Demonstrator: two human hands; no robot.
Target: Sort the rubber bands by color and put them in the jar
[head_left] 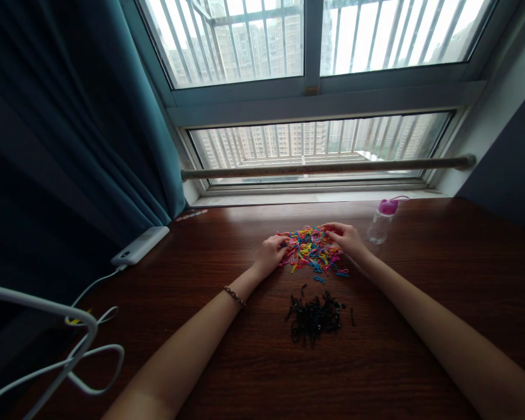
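A loose pile of small colourful plastic loops (311,249), pink, yellow, blue and orange, lies on the brown wooden table (192,326). Their exact kind is too small to tell. At the pile's left edge is my left hand (269,255), its fingers bent over the loops with thumb and fingers apart. My right hand (346,238) touches the far right edge, fingers reaching across the loops and thumb below them. No single loop shows clearly in either hand. Nearer to me lies a tangled heap of small black pieces (315,317), with a few strays beside it.
A clear bottle with a pink lid (380,223) stands right of my right hand. On the left are a white power strip (140,245), a white cable (97,349) and a blue curtain (135,128). A window with a rail (324,169) borders the table's far side.
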